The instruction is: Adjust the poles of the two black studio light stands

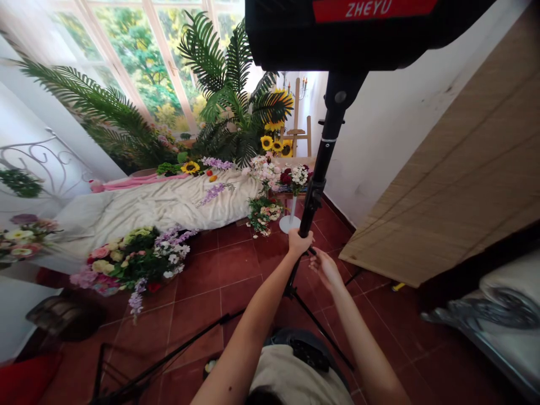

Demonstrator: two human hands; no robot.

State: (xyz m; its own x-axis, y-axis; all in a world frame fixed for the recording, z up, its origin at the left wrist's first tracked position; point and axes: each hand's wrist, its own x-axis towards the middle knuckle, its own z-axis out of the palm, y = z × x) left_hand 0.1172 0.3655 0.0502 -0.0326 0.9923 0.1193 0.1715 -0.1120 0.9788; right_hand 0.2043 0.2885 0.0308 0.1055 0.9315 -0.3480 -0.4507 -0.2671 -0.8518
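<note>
A black light stand [324, 157] rises before me, slightly tilted, with a large black studio light [291, 42] on top that bears a red label reading ZHEYU. Wrapped round the pole about halfway down is my left hand [300, 243]. Just below and to the right, my right hand [324, 269] has its fingers pinched at a small black knob [312, 251] on the stand's collar. The thin legs [323, 323] of the stand spread out over the floor beneath my arms.
A bed with a cream cover [169, 205] and flowers lies ahead by the window. Palm fronds [236, 95] and a wooden easel [296, 132] stand behind it. To the right hangs a bamboo blind [439, 169]. Another black stand leg [185, 346] crosses the red tiles [238, 261] at left.
</note>
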